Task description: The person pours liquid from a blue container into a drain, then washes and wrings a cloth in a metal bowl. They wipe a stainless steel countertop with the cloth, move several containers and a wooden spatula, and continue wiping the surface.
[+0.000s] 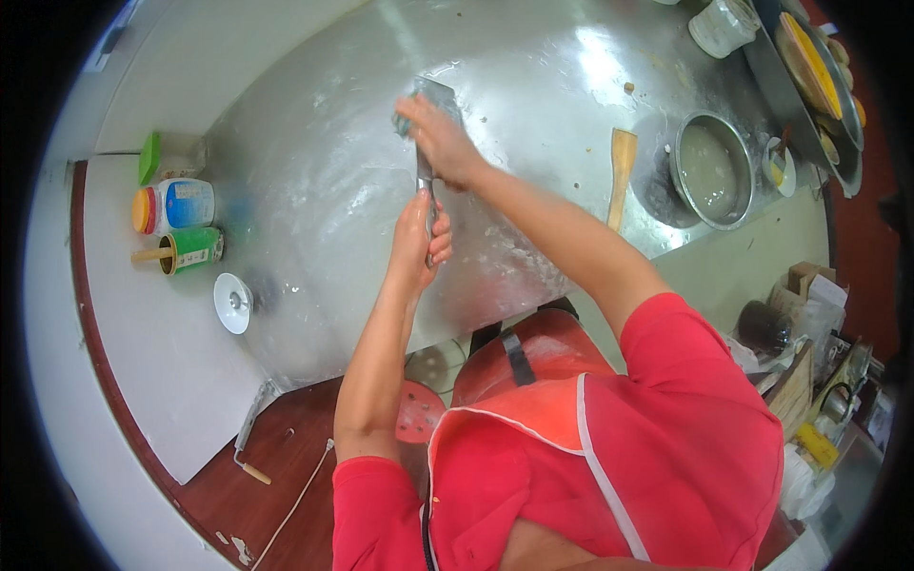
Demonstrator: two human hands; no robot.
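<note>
My left hand [420, 239] is closed around the handle of a metal cleaver [438, 94], whose broad blade points away from me over the wet metal worktop [321, 193]. My right hand [444, 139] lies over the blade and presses a blurred greenish cloth or scouring pad [402, 123] at the blade's left edge. Part of the blade is hidden by this hand. To the right, a flat wooden scraper or paddle [622, 168] rests on the worktop, beside a round metal basin [714, 171] with cloudy liquid.
Along the left wall are a green-lidded container [150, 158], a blue-and-white jar [187, 205], a green can [196, 251] and a white bowl-like object [233, 303]. At the right stand a small white dish [785, 178], a whitish jar [722, 30] and stacked trays [792, 114].
</note>
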